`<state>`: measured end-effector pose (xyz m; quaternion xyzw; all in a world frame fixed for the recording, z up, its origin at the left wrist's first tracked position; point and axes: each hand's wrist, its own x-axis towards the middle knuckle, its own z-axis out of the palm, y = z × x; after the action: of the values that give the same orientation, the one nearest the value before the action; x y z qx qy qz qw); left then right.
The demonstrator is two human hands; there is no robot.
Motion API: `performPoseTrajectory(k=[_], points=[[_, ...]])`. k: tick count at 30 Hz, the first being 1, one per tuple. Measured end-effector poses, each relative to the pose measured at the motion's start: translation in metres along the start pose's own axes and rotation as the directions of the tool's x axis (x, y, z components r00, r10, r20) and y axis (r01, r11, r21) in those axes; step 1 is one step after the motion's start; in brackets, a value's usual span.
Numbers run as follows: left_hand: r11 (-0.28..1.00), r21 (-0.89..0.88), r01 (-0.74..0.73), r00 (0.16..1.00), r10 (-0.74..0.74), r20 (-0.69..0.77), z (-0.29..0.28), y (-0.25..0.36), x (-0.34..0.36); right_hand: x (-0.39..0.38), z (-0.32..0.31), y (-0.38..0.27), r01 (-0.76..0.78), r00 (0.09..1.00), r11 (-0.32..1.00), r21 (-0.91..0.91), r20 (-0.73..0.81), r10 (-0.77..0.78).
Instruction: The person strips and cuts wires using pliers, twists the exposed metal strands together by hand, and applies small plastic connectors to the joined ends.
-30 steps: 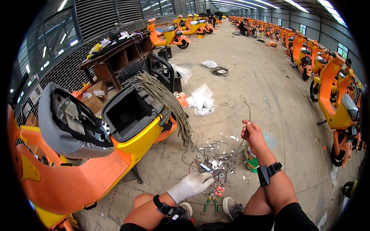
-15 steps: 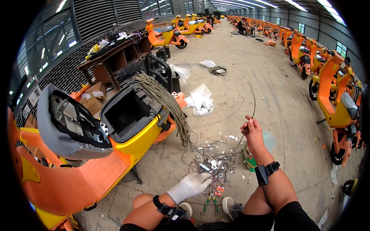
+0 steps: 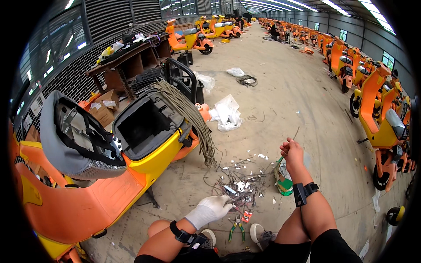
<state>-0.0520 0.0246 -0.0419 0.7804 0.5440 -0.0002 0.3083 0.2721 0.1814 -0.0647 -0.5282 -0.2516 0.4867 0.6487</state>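
Note:
My bare right hand (image 3: 292,154) is raised with its fingers closed on a thin wire (image 3: 297,133), whose end sticks up above the fist. My left hand (image 3: 209,211), in a white knit glove, is low at the near edge of a scrap pile (image 3: 245,188) of dark wire bits and white pieces. Its fingers are pressed together; what they pinch is hard to make out. Green-handled pliers (image 3: 237,228) lie on the floor between my shoes, beside a small red packet (image 3: 247,216). A green and white bag or tub (image 3: 284,186) stands below my right hand, partly hidden by the forearm.
At the left stands a yellow and orange scooter (image 3: 153,164) with its seat (image 3: 81,144) tipped up and a cable bundle (image 3: 190,116) draped over its rear. White plastic bags (image 3: 227,113) lie ahead. Rows of scooters (image 3: 372,118) line the right; a person (image 3: 275,31) sits far off.
My right hand has shifted slightly down and right, and much less wire shows above it. My left hand has moved a little left, its fingers more curled.

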Motion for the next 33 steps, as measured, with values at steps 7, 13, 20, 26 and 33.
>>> performPoseTrajectory(k=[7,13,20,26,33], points=[[0.999,-0.018,0.035,0.999,-0.036,-0.014,0.000,0.000,0.003,-0.040,0.038,-0.003,0.148,0.965,0.987,-0.062,0.228,-0.130],[0.999,-0.018,0.048,0.999,-0.048,-0.010,0.004,-0.002,0.006,-0.068,0.056,0.003,0.132,0.936,0.991,-0.021,0.333,-0.118],[0.831,-0.556,0.023,0.999,-0.047,-0.028,-0.002,-0.002,0.016,-0.094,0.066,0.014,0.066,0.863,0.996,-0.066,0.504,-0.024],[0.583,-0.808,-0.083,0.991,-0.037,-0.129,-0.002,0.001,0.024,-0.109,0.074,0.025,0.048,0.790,0.995,-0.085,0.613,0.014],[0.580,-0.769,-0.270,0.944,0.000,-0.331,0.005,0.002,0.034,-0.124,0.077,0.030,0.068,0.690,0.992,-0.102,0.724,0.027]])
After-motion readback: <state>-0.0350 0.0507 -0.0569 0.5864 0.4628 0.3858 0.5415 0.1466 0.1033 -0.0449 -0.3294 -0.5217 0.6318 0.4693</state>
